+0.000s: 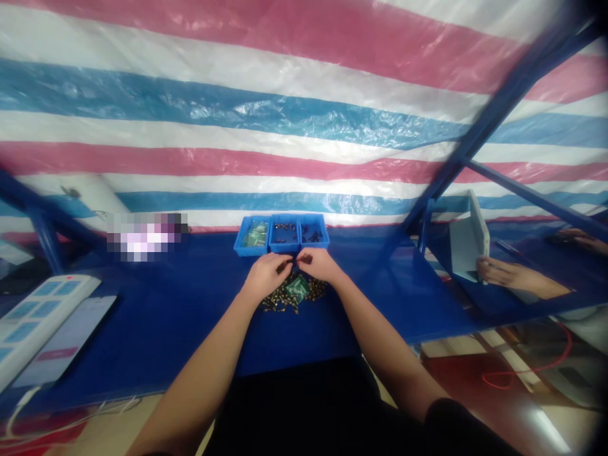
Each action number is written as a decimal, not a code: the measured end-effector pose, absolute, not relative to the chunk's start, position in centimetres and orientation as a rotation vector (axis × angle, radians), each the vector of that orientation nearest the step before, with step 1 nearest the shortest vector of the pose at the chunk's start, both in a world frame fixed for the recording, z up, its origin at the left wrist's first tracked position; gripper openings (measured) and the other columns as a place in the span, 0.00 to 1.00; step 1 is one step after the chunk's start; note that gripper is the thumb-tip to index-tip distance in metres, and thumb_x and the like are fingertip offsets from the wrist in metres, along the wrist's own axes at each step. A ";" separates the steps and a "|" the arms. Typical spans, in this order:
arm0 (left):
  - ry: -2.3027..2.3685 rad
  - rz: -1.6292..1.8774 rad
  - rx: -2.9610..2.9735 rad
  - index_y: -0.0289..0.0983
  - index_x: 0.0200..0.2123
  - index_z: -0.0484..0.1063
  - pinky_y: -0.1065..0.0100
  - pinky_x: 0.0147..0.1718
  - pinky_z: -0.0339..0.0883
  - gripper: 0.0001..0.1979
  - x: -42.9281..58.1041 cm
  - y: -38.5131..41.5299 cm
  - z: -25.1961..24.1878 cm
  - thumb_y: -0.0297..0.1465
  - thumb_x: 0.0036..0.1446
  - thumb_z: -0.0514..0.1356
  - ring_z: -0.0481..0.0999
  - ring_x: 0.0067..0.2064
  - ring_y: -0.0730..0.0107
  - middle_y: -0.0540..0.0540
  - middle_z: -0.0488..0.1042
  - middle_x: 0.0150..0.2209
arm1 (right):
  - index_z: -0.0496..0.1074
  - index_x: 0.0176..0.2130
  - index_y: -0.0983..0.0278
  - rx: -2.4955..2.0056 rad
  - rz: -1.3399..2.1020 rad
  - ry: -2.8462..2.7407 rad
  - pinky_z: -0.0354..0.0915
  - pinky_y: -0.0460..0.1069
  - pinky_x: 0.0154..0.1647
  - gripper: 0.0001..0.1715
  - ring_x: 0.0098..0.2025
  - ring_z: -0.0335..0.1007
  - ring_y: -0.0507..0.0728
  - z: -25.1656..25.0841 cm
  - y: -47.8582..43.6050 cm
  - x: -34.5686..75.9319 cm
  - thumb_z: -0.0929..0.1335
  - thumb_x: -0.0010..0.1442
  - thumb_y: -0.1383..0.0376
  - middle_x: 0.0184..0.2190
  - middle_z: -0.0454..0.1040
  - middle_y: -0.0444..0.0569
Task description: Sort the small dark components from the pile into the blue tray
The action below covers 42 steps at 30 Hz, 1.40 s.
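Note:
My left hand (270,273) and my right hand (319,262) are close together over the blue table, just in front of three blue bins. The fingers of each are pinched around a small dark item too blurred to name. Beneath and in front of them lies a pile of small brass-and-black parts (282,299), with a green circuit board (297,288) on it. The left bin (246,251) holds green boards in clear wrapping. Small dark parts lie in the middle bin (284,247) and in the right bin (315,244).
On the blue table (156,316), a white power strip (52,310) and a phone (71,342) with a cable lie at the left. At the right, another person's hand (503,272) touches a white panel (479,228) beyond a blue frame post (424,225).

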<state>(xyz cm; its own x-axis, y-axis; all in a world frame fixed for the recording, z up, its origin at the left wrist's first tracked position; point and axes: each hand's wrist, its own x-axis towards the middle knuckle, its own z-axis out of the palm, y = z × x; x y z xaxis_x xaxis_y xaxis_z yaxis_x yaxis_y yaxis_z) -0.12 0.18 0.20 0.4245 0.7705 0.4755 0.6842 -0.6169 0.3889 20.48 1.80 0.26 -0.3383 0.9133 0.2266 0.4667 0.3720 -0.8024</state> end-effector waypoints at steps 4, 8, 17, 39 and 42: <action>1.259 0.954 2.558 0.39 0.43 0.76 0.62 0.41 0.68 0.13 -0.1 0.2 0.2 0.37 0.61 0.56 0.75 0.37 0.64 0.44 0.78 0.35 | 0.75 0.34 0.64 -1.122 0.976 -1.714 0.68 0.48 0.38 0.08 0.33 0.72 0.53 0.4 1.6 19.6 0.70 0.53 0.62 0.32 0.77 0.47; 1.274 0.980 2.547 0.40 0.41 0.76 0.63 0.40 0.68 0.12 -0.2 0.3 0.1 0.37 0.62 0.56 0.75 0.36 0.64 0.44 0.78 0.35 | 0.73 0.33 0.65 -1.039 1.106 -1.573 0.69 0.49 0.37 0.12 0.32 0.72 0.53 0.5 1.4 19.0 0.71 0.53 0.58 0.31 0.77 0.48; 1.318 1.088 2.446 0.40 0.44 0.76 0.66 0.41 0.70 0.12 -0.1 0.1 -0.1 0.37 0.63 0.55 0.78 0.39 0.66 0.46 0.79 0.40 | 0.75 0.42 0.64 -0.957 1.106 -1.551 0.70 0.50 0.41 0.17 0.36 0.74 0.54 0.6 1.4 19.0 0.72 0.53 0.58 0.35 0.78 0.49; 1.350 0.995 2.448 0.40 0.44 0.74 0.69 0.38 0.69 0.15 -0.2 0.0 0.2 0.38 0.66 0.50 0.78 0.38 0.66 0.46 0.79 0.39 | 0.76 0.40 0.66 -0.941 1.279 -1.557 0.70 0.49 0.37 0.19 0.32 0.73 0.53 0.5 1.5 19.2 0.73 0.52 0.56 0.32 0.78 0.50; 1.372 1.031 2.407 0.40 0.46 0.73 0.69 0.37 0.69 0.14 -0.2 0.0 0.2 0.39 0.65 0.52 0.78 0.37 0.67 0.47 0.79 0.39 | 0.76 0.40 0.67 -0.937 1.269 -1.539 0.70 0.49 0.37 0.19 0.31 0.73 0.52 0.7 1.5 19.2 0.73 0.51 0.56 0.30 0.78 0.49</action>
